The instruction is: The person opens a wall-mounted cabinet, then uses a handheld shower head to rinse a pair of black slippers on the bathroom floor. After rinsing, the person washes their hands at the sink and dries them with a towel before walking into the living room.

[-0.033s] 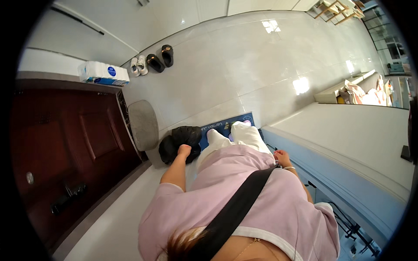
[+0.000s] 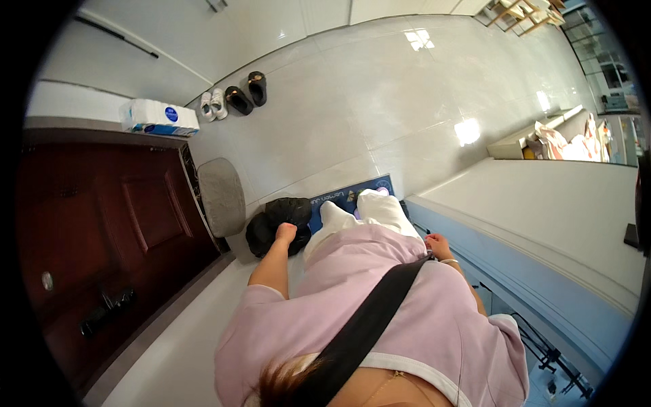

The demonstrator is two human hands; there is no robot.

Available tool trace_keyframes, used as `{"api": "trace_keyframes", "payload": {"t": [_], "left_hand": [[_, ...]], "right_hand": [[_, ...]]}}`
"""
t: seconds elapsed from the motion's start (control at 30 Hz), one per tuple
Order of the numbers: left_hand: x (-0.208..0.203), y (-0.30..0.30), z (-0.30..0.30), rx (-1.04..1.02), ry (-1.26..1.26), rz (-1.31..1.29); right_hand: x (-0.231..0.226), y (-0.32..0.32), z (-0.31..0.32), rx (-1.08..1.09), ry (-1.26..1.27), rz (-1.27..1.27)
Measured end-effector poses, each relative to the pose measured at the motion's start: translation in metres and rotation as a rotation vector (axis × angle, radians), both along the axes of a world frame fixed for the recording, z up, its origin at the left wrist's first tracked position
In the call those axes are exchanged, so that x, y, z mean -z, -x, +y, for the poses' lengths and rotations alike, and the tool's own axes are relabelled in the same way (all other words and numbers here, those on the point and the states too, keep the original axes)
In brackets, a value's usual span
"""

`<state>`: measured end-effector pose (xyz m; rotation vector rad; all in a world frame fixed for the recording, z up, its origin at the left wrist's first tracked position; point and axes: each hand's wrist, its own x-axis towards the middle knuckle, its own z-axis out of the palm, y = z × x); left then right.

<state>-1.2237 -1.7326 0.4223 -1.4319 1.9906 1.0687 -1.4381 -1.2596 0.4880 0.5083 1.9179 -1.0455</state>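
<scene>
Head view: person standing on a blue mat (image 2: 369,184), both arms down. Left hand (image 2: 287,233) is in a fist, fingers curled together on a black plastic bag (image 2: 288,207); the gripped part is under the fist, so exact hold not visible. Bag is at the person's left side, just beside the left trouser leg and the mat's edge. It bulges in two lumps; can't tell if it's one bag or two, or whether it touches the floor. Right hand (image 2: 437,245) is at the right hip, by the lower end of a black strap (image 2: 369,319) that crosses the chest. Right fingers bent; can't tell whether they're clamped on anything. Pale band (image 2: 449,261) on right wrist. Pale pink top (image 2: 291,325), white trousers (image 2: 386,216). Around: grey padded stool (image 2: 220,197) near the bag, between it and a dark red-brown door (image 2: 74,237). White-and-blue package (image 2: 159,117) beyond the stool, near the door's corner. White shoes (image 2: 215,105) and black slippers (image 2: 239,100) side by side on glossy floor tiles (image 2: 325,129), near white cabinets (image 2: 264,27). Long white panel (image 2: 529,203) beyond the right hand
</scene>
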Motion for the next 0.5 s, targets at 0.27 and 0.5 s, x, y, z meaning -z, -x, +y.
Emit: {"api": "trace_keyframes", "payload": {"t": [0.27, 0.5], "left_hand": [[-0.016, 0.093, 0.065, -0.099, -0.073, 0.237], [-0.019, 0.054, 0.112, -0.246, -0.105, 0.088]], "right_hand": [[0.008, 0.062, 0.038, -0.015, -0.017, -0.014], [0.014, 0.113, 0.018, -0.076, 0.082, -0.025]]}}
